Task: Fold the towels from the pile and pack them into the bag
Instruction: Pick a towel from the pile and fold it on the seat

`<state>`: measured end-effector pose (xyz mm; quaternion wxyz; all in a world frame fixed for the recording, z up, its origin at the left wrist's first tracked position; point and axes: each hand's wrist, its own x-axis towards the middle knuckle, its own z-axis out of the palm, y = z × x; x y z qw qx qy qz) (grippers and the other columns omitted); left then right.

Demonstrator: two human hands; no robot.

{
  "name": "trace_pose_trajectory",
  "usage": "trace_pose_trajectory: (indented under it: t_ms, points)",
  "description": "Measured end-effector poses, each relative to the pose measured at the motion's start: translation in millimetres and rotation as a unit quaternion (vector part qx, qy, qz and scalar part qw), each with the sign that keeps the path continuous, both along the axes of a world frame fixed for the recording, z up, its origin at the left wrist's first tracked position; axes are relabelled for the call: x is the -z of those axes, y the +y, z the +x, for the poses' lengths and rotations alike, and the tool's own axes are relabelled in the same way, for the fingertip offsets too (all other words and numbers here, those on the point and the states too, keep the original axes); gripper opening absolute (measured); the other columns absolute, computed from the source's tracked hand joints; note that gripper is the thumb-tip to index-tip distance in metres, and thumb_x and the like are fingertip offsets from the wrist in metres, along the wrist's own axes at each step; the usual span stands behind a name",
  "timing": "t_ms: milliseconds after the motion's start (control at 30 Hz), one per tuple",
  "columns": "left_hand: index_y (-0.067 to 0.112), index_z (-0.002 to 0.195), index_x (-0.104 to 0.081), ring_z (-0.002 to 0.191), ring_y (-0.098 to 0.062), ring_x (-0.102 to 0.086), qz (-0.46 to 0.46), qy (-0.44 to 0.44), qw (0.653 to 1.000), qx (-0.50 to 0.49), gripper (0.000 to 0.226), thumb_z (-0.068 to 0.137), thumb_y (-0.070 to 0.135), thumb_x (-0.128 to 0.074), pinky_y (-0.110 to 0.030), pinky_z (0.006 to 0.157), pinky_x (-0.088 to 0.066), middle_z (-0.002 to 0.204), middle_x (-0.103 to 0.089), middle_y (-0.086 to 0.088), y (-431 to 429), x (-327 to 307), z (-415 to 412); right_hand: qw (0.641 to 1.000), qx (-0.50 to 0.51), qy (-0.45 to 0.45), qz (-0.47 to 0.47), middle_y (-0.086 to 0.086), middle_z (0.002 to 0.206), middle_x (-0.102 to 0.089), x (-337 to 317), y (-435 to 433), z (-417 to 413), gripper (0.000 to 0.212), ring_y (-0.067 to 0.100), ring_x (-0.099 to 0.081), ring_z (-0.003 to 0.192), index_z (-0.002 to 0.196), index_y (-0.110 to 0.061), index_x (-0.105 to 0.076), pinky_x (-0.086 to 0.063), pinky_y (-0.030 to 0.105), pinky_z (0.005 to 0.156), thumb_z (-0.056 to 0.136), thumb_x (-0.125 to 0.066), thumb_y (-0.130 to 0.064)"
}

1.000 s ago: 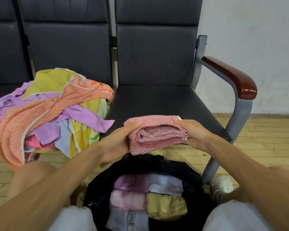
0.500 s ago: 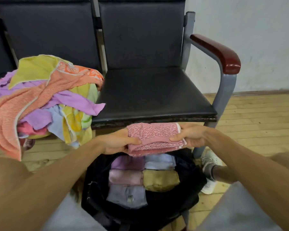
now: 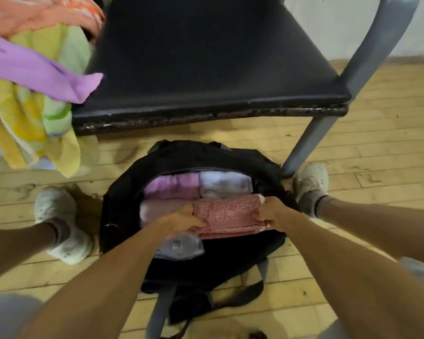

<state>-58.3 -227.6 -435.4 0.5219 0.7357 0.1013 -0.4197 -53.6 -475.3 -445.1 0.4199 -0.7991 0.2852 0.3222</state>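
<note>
From the head camera I see the left hand [image 3: 181,220] and right hand [image 3: 267,212] at lower centre, each gripping one end of the folded pink towel [image 3: 227,216]. The towel sits in the open black bag [image 3: 123,192] on the wooden floor [image 3: 377,167], over other folded towels [image 3: 174,185]. The unfolded towel pile [image 3: 34,69] drapes over the chair [image 3: 206,57] at upper left.

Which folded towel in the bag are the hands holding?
The speckled pink towel, gripped at its ends by the left hand and right hand. The lilac towel and whitish towel behind it lie untouched.
</note>
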Motion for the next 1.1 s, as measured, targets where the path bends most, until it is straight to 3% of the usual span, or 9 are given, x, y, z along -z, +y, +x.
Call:
trace_pose_trajectory:
  t_ms: [200,300,467,567,700,867,933,1033,1100]
  points:
    - [0.019,0.134,-0.050,0.097,-0.016,-0.064,0.027,0.032,0.995,0.089,0.063,0.079,-0.009,-0.065,-0.032,0.091,-0.054,0.109,-0.066,-0.001,-2,67,-15,0.980,-0.119,0.059,-0.146,0.018,0.128,-0.055,32,8,-18,0.051,0.034,-0.055,0.119,0.133,0.001,-0.045,-0.046,0.033,0.087,0.092,-0.064,-0.022]
    - [0.024,0.146,-0.038,0.111,-0.016,-0.059,0.086,0.047,0.983,0.158,0.081,0.072,0.011,-0.069,-0.027,0.095,-0.050,0.128,-0.059,0.002,-1,87,-21,0.965,-0.178,0.102,-0.161,0.014,0.109,-0.059,45,8,-28,0.039,0.030,-0.060,0.098,0.126,0.001,-0.050,-0.044,0.030,0.073,0.092,-0.062,-0.014]
    - [0.010,0.139,-0.043,0.106,-0.027,-0.058,0.150,-0.002,0.980,0.130,0.049,0.092,0.011,-0.059,-0.025,0.083,-0.051,0.129,-0.057,-0.015,-20,97,-32,0.955,-0.200,0.106,-0.189,0.016,0.112,-0.061,64,8,-42,0.031,0.031,-0.062,0.095,0.123,0.000,-0.054,-0.041,0.029,0.067,0.093,-0.052,-0.009]
    - [0.016,0.125,-0.054,0.106,-0.031,-0.061,0.144,0.016,0.986,0.086,0.036,0.091,0.007,-0.059,-0.041,0.088,-0.056,0.123,-0.060,-0.014,-22,100,-36,0.957,-0.196,0.091,-0.195,0.013,0.103,-0.060,68,11,-41,0.027,0.030,-0.061,0.089,0.120,-0.002,-0.056,-0.041,0.029,0.068,0.095,-0.049,-0.007]
    - [0.012,0.129,-0.056,0.099,-0.020,-0.062,0.105,0.023,0.986,0.128,0.047,0.084,0.000,-0.067,-0.025,0.080,-0.053,0.122,-0.063,-0.010,-14,91,-24,0.947,-0.222,0.078,-0.220,0.006,0.082,-0.047,59,12,-37,0.007,0.023,-0.052,0.071,0.089,-0.005,-0.050,-0.042,0.031,0.070,0.096,-0.047,-0.005]
    - [0.007,0.084,-0.064,0.070,-0.019,-0.060,0.146,0.006,0.974,0.175,0.005,0.085,0.009,-0.068,-0.030,0.065,-0.051,0.076,-0.063,-0.006,-5,35,9,0.933,-0.269,0.043,-0.233,0.015,0.100,-0.051,15,12,-25,0.003,0.033,-0.057,0.098,0.093,-0.005,-0.052,-0.046,0.037,0.078,0.095,-0.049,-0.006]
    - [0.007,0.085,-0.064,0.070,-0.019,-0.061,0.143,-0.026,0.974,0.173,0.002,0.087,0.007,-0.064,-0.027,0.066,-0.051,0.077,-0.064,-0.007,4,1,22,0.926,-0.294,0.014,-0.237,0.016,0.106,-0.056,-9,16,-15,0.013,0.031,-0.060,0.096,0.100,-0.001,-0.056,-0.046,0.033,0.073,0.094,-0.050,-0.010]
    - [0.007,0.093,-0.065,0.074,-0.016,-0.065,0.064,-0.069,0.989,0.114,0.010,0.093,0.002,-0.057,-0.021,0.066,-0.053,0.085,-0.067,-0.010,21,-58,35,0.913,-0.344,-0.022,-0.218,0.007,0.080,-0.047,-60,33,1,0.028,0.016,-0.044,0.063,0.069,-0.016,-0.040,-0.034,0.022,0.053,0.095,-0.047,-0.010]
    - [0.011,0.098,-0.064,0.081,-0.018,-0.068,0.051,-0.127,0.987,0.084,0.013,0.095,0.003,-0.054,-0.022,0.070,-0.054,0.092,-0.070,-0.012,33,-99,42,0.916,-0.351,-0.055,-0.185,0.003,0.087,-0.053,-99,47,11,0.016,0.017,-0.050,0.071,0.078,-0.014,-0.053,-0.041,0.024,0.062,0.094,-0.053,-0.013]
